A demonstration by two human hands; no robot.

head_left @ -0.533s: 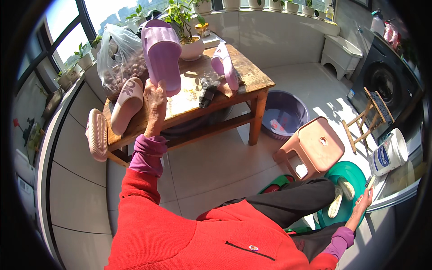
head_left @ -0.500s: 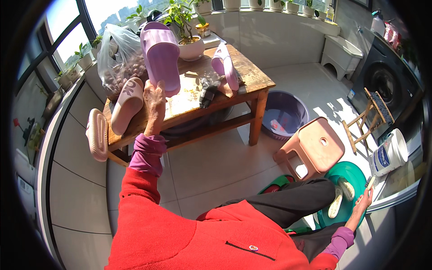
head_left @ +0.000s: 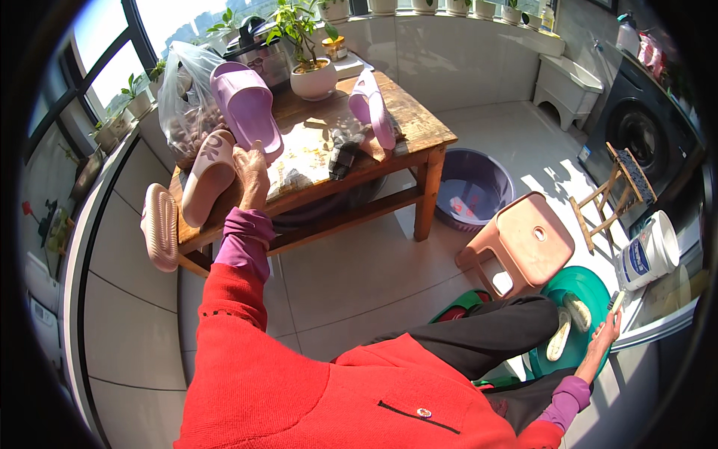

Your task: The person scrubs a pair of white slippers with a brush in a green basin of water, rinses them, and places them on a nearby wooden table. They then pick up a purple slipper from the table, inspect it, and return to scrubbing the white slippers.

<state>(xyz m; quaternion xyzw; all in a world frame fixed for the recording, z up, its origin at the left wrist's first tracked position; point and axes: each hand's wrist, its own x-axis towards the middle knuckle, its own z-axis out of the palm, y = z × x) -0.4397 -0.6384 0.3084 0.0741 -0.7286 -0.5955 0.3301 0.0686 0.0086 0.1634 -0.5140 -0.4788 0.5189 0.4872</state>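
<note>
My left hand is closed on the lower end of a purple slide slipper, which tilts up beside the plastic bag. Next to that hand a pink slipper with a dark pattern leans at the table's near left edge. Farther left another pink slipper shows its ridged sole. Across the table stands a second purple slipper, propped on its side. At lower right my right hand grips a brush by its pale handle, over the rim of a green basin holding two pale, shoe-like pieces.
The wooden table also carries a potted plant, a dark checked cloth and a pot-like appliance. Around it are a purple tub, a pink stool, a folding stool, a white bucket and a washing machine.
My left hand has brought the purple slipper left and slightly down, toward the plastic bag, uncovering the appliance behind. My right hand stays with the brush at the basin's rim.
</note>
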